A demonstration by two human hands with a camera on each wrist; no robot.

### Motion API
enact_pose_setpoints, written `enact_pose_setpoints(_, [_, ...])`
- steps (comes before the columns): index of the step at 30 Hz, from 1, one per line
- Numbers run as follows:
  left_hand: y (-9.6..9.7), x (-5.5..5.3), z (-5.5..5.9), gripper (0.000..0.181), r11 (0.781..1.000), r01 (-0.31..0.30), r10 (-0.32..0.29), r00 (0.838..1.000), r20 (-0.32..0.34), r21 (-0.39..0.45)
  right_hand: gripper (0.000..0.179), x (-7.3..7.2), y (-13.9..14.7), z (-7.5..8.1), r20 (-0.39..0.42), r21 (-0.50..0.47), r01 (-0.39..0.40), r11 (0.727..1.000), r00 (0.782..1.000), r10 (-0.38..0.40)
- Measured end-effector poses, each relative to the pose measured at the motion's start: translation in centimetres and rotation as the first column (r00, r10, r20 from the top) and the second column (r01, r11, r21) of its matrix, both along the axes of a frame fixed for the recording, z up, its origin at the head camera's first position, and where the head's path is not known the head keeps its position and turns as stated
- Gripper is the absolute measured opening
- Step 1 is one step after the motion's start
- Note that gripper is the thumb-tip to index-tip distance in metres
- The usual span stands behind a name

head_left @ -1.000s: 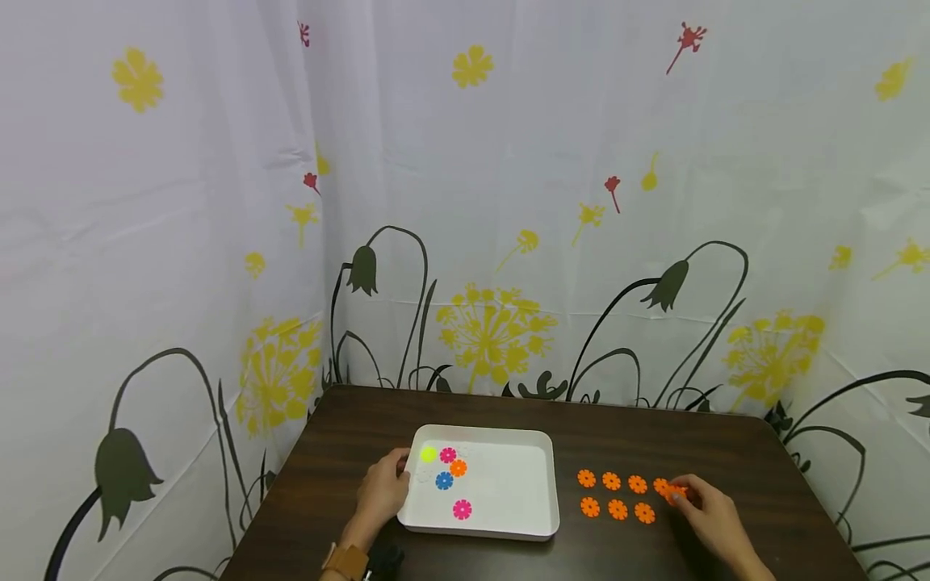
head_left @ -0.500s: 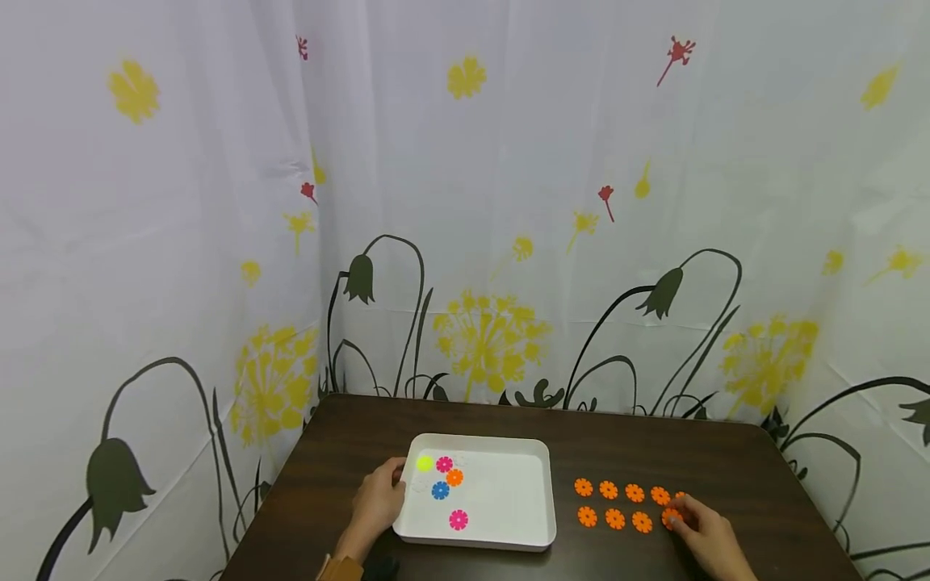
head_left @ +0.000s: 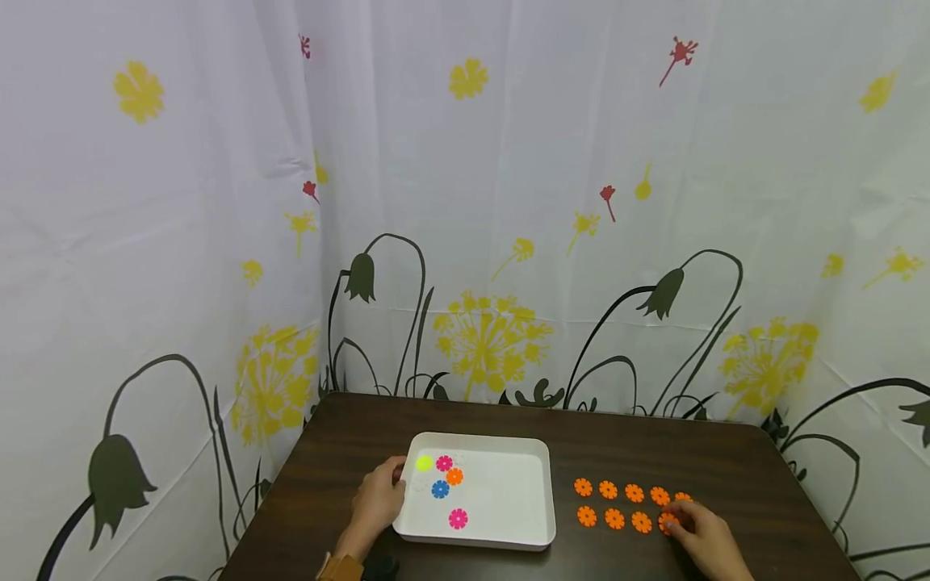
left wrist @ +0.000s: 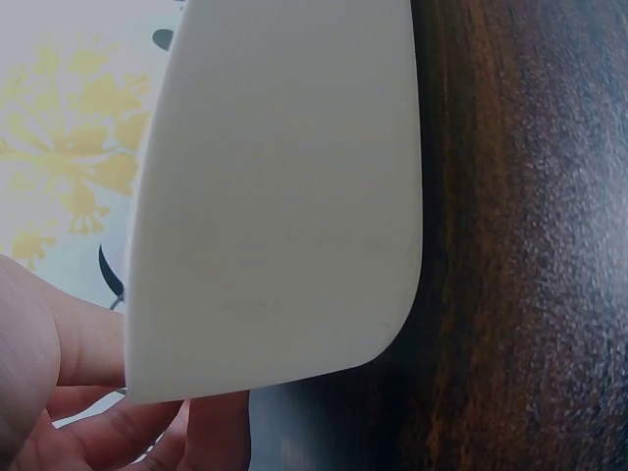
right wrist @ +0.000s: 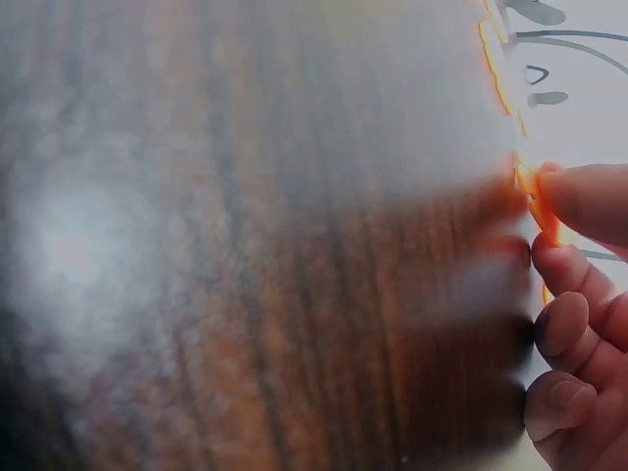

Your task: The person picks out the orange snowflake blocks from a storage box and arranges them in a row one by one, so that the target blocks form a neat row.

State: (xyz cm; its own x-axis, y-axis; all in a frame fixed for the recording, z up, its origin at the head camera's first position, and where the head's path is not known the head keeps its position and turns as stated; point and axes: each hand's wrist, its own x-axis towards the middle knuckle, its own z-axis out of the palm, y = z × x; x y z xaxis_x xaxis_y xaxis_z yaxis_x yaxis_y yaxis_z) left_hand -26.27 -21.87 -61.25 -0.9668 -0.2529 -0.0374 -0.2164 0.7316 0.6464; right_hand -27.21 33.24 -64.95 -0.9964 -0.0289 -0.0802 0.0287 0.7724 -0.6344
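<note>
My left hand (head_left: 378, 499) grips the left edge of a white tray (head_left: 508, 492). In the left wrist view, my thumb and fingers wrap the end of the tray wall (left wrist: 285, 216). A few notched plastic discs lie in the tray: a yellow disc (head_left: 425, 463), a blue disc (head_left: 440, 489), an orange disc (head_left: 454, 476) and pink ones. Right of the tray, several orange notched discs (head_left: 613, 519) form two rows on the table. At the right end of the front row, my right hand (head_left: 701, 534) pinches an orange disc (head_left: 667, 524) between thumb and index finger, flat at table height.
The dark wood table (head_left: 472, 410) reaches back to a white curtain (head_left: 407, 161) printed with flowers. A dark object (head_left: 381, 567) sits by my left wrist, near the lower edge of the head view.
My right hand has brought an orange disc down from over the back row to the right end of the front row. My left hand stays on the tray.
</note>
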Motion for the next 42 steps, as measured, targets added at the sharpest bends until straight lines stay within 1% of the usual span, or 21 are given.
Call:
enact_pose_setpoints(2, [0.0,0.0,0.1,0.042,1.0,0.002,-0.002,1.0,0.004,0.006,0.019,-0.1,0.1,0.0,-0.015,0.022,-0.008,1.0,1.0,0.009])
enact_pose_setpoints(6, [0.0,0.2,0.2,0.042,1.0,0.002,-0.002,1.0,-0.009,0.008,0.017,-0.3,0.1,0.0,-0.05,0.059,-0.023,0.998,0.998,0.025])
enact_pose_setpoints(9, [0.0,0.3,0.2,0.041,1.0,-0.003,0.003,1.0,-0.016,0.008,0.015,-0.2,0.1,0.2,-0.069,0.067,-0.026,0.997,0.997,0.031])
enact_pose_setpoints(11, [0.0,0.4,0.2,0.041,1.0,-0.006,0.006,1.0,-0.008,0.011,0.016,-0.1,0.1,0.3,-0.078,0.071,-0.028,0.997,0.996,0.033])
enact_pose_setpoints(15, [0.0,0.4,0.0,0.04,1.0,-0.008,0.008,1.0,0.006,0.014,0.015,0.0,0.2,0.4,-0.07,0.061,-0.03,0.998,0.997,0.034])
enact_pose_setpoints(18, [0.0,0.4,-0.1,0.04,1.0,-0.006,0.006,1.0,-0.006,0.013,0.017,0.0,0.3,0.8,-0.055,0.033,-0.019,0.999,0.998,0.021])
enact_pose_setpoints(21, [0.0,0.4,0.0,0.04,1.0,-0.009,0.009,1.0,-0.017,0.011,0.02,0.0,0.1,1.5,-0.052,0.012,0.001,1.0,0.999,0.0])
enact_pose_setpoints(24, [-0.1,0.4,0.1,0.04,1.0,-0.013,0.013,1.0,-0.018,0.006,0.021,0.0,-0.5,2.2,-0.079,0.002,0.025,1.0,0.997,-0.024])
enact_pose_setpoints(27, [-0.2,0.4,0.3,0.04,1.0,-0.012,0.012,1.0,-0.018,0.008,0.019,-0.3,-1.0,2.5,-0.115,-0.013,0.037,0.999,0.993,-0.038])
enact_pose_setpoints(33, [-0.3,0.4,0.3,0.04,0.999,-0.013,0.013,1.0,-0.006,0.03,0.017,-1.4,-2.8,3.0,-0.148,-0.048,-0.015,0.999,0.989,0.008])
enact_pose_setpoints(38, [-0.2,0.4,0.3,0.041,1.0,-0.01,0.01,1.0,-0.008,0.023,0.016,-2.1,-4.5,3.6,-0.201,-0.071,-0.074,0.995,0.978,0.058])
enact_pose_setpoints(42, [0.0,0.3,0.2,0.04,1.0,-0.009,0.01,1.0,-0.01,0.023,0.016,-2.7,-5.9,4.2,-0.222,-0.074,-0.105,0.992,0.971,0.086])
